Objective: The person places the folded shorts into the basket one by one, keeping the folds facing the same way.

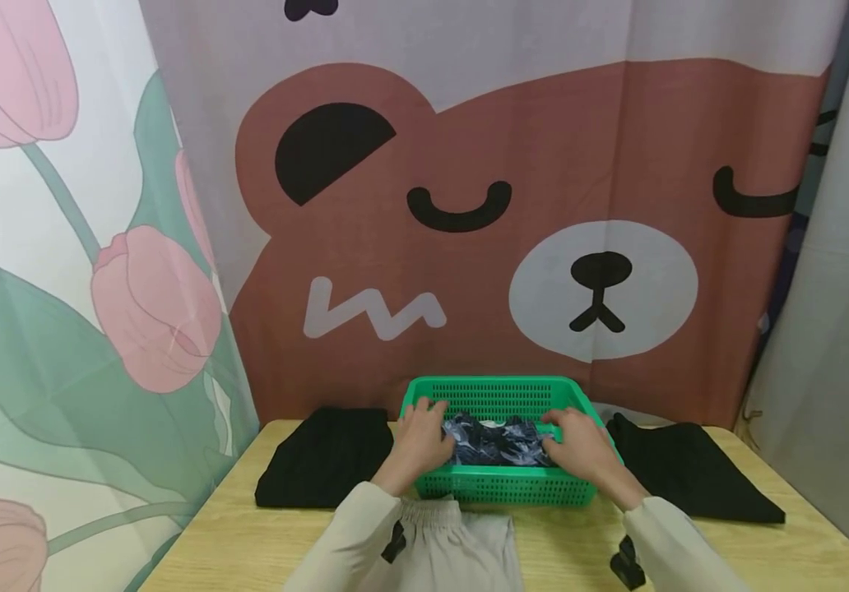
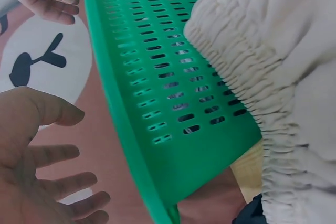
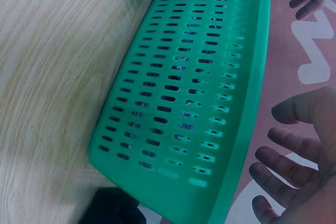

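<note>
A green perforated plastic basket (image 1: 506,487) stands on the table with a dark blue-and-white patterned garment (image 1: 498,441) inside it. My left hand (image 1: 419,444) hovers over the basket's left end, fingers spread and empty. Over the right end is my right hand (image 1: 580,444), its fingers loosely bent apart and also holding nothing. Both wrist views show the left hand (image 2: 44,166) and right hand (image 3: 296,156) above the basket rim. Just in front of the basket lies a light beige garment with a gathered elastic waistband (image 1: 432,514), large in the left wrist view.
A folded black garment (image 1: 324,460) lies left of the basket, and another black garment (image 1: 694,473) lies to its right. The wooden table (image 1: 565,555) backs onto a hanging cloth with a bear print (image 1: 469,279). A tulip-print curtain (image 1: 99,427) hangs at the left.
</note>
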{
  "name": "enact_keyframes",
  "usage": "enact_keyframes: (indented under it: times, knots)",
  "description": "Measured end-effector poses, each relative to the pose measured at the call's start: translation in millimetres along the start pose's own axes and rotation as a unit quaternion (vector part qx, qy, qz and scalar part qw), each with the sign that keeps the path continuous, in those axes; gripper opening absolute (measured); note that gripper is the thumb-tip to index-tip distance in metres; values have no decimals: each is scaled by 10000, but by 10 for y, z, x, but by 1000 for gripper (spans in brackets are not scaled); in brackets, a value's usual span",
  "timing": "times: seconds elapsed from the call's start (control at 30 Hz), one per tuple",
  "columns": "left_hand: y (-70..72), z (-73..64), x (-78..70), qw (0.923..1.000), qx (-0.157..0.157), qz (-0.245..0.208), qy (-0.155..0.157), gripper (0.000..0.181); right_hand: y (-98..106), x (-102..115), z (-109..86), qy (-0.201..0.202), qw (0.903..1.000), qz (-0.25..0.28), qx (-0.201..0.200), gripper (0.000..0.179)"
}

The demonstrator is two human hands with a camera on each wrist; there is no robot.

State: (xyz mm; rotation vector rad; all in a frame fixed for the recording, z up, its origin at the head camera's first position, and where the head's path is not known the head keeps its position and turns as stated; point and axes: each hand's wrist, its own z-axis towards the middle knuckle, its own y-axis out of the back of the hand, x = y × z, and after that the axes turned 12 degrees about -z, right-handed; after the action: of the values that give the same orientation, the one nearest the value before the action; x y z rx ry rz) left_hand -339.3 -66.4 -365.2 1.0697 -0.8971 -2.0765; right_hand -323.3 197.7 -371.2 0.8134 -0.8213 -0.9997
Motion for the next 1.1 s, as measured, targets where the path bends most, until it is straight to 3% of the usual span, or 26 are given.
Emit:
enact_keyframes:
  times: [0.2,0.7,0.87,1.1]
  knots:
    - [88,-61,-30,9997,30,-157,-157,48,62,34,-46,29,9998,156,-117,32]
    - [278,-245,-81,9925,32,-1030,-650,47,213,133,-170,345,9966,375,-646,29]
    - [363,-316,-116,9900,-89,-1152,-810,47,265,173,-213,448,9947,451,-810,28]
    - [447,-413,-107,9873,-279,-1281,-900,48,316,201,-297,299,9940,646,-829,29]
